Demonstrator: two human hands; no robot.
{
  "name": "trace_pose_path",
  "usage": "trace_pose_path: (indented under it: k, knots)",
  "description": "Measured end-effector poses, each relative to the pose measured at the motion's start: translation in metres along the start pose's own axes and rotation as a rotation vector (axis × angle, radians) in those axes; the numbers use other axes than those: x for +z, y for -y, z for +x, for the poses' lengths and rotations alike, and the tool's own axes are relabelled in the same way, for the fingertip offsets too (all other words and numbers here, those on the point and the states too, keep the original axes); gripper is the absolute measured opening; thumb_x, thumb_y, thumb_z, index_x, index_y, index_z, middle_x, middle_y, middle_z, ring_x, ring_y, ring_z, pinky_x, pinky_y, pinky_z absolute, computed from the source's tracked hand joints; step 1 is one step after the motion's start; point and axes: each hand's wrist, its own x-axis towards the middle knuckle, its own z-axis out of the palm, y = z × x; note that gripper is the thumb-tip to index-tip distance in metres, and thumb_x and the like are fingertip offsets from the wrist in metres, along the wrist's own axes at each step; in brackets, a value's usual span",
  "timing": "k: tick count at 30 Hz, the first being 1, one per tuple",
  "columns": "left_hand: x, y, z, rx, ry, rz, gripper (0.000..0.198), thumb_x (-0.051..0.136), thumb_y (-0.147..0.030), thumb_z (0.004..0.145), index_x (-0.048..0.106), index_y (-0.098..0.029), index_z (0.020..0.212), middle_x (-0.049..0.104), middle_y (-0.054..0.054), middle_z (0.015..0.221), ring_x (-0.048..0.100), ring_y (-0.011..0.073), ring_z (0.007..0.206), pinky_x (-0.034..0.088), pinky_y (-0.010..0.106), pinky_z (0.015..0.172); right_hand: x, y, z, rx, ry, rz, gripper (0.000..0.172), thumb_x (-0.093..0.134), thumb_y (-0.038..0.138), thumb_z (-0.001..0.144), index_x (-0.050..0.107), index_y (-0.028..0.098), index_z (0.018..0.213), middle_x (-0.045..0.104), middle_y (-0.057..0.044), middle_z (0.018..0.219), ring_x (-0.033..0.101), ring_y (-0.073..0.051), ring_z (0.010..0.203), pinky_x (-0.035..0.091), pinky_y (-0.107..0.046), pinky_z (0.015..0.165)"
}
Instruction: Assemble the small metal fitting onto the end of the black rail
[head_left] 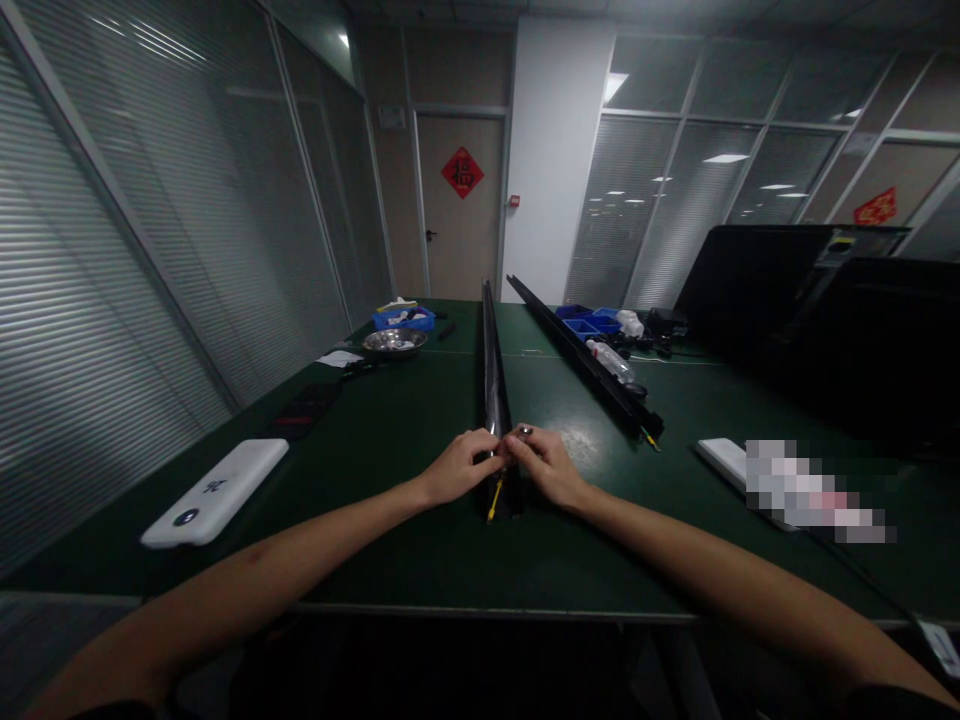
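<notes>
A long black channel-shaped rail [491, 372] lies lengthwise on the green table, its near end in front of me. My left hand [463, 466] reaches in from the left of that end, thumb and fingers closed together over the channel. From the other side my right hand [551, 466] meets it, its fingers pinched. Whatever is between the fingertips is hidden. A short yellow wire [495, 498] sticks out below them toward me. Something small and shiny [526, 431] shows at my right fingers; I cannot tell what it is.
A second black rail [592, 365] lies to the right. Behind it are blue bins [589, 322] and a plastic bottle [611, 362]. Left are a metal bowl [394, 342], a blue tray [405, 320] and a white device [217, 492]. Dark monitors [780, 300] stand far right.
</notes>
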Motion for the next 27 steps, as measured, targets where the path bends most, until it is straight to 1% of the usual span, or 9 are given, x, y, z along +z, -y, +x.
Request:
trace_pose_path:
  k: [4,6,9,14,17,20,24,27]
  knots:
    - [0.000,-0.002,-0.002,0.008,-0.023,0.045,0.021,0.060,-0.030,0.100,0.064,-0.017,0.083,0.067,0.002,0.088,0.062,0.0198,0.088,0.044,0.030,0.086,-0.001,-0.002,0.002,0.015,0.029,0.068,0.047,0.050,0.054,0.106,0.071,0.017,0.087,0.068,-0.004,0.083,0.065,-0.018,0.078,0.050,-0.029,0.075]
    - [0.001,0.000,-0.001,0.005,-0.024,0.042,0.020,0.060,-0.029,0.100,0.065,-0.017,0.085,0.067,0.002,0.089,0.063,0.0199,0.088,0.045,0.030,0.086,0.000,-0.003,0.002,0.031,0.021,0.072,0.048,0.051,0.055,0.106,0.071,0.017,0.086,0.068,-0.003,0.081,0.064,-0.018,0.076,0.050,-0.029,0.073]
    - [0.001,0.004,0.002,0.004,0.009,0.002,0.019,0.057,-0.026,0.101,0.068,-0.017,0.087,0.069,0.003,0.093,0.063,0.0206,0.091,0.045,0.031,0.088,0.001,-0.002,0.001,0.046,0.006,0.031,0.047,0.052,0.055,0.105,0.070,0.017,0.084,0.067,-0.002,0.078,0.063,-0.018,0.072,0.049,-0.028,0.069]
    - [0.003,0.009,0.005,-0.023,0.050,-0.071,0.024,0.057,-0.027,0.101,0.069,-0.016,0.085,0.068,0.004,0.090,0.063,0.0206,0.092,0.048,0.030,0.088,-0.001,0.007,-0.001,-0.027,0.044,-0.046,0.041,0.051,0.050,0.107,0.071,0.018,0.090,0.070,-0.004,0.084,0.065,-0.018,0.076,0.050,-0.030,0.075]
    - [0.004,0.006,0.005,-0.038,0.022,-0.078,0.026,0.057,-0.033,0.102,0.072,-0.017,0.089,0.071,0.004,0.092,0.063,0.0212,0.093,0.047,0.031,0.088,-0.008,0.009,0.000,-0.071,0.081,-0.023,0.042,0.047,0.050,0.109,0.070,0.018,0.095,0.070,-0.006,0.088,0.067,-0.019,0.080,0.052,-0.031,0.077]
    - [0.004,0.001,0.003,-0.045,-0.019,-0.034,0.028,0.058,-0.037,0.102,0.073,-0.018,0.089,0.072,0.003,0.090,0.064,0.0215,0.091,0.045,0.032,0.088,-0.014,0.005,0.003,-0.075,0.078,0.010,0.044,0.045,0.052,0.109,0.069,0.018,0.097,0.069,-0.006,0.090,0.066,-0.019,0.082,0.052,-0.031,0.078]
    - [0.002,-0.006,0.000,-0.073,-0.054,0.004,0.022,0.062,-0.034,0.100,0.075,-0.019,0.090,0.073,0.003,0.093,0.065,0.0213,0.091,0.043,0.032,0.086,-0.017,-0.002,0.007,-0.068,0.132,0.031,0.047,0.045,0.055,0.108,0.067,0.018,0.090,0.067,-0.005,0.086,0.065,-0.019,0.080,0.052,-0.031,0.078]
    - [0.001,-0.009,-0.002,-0.107,-0.050,-0.007,0.018,0.065,-0.032,0.098,0.076,-0.020,0.092,0.074,0.003,0.098,0.066,0.0210,0.091,0.043,0.032,0.087,-0.017,-0.005,0.007,-0.073,0.154,0.059,0.049,0.044,0.055,0.108,0.067,0.018,0.088,0.067,-0.005,0.086,0.066,-0.019,0.081,0.052,-0.031,0.079]
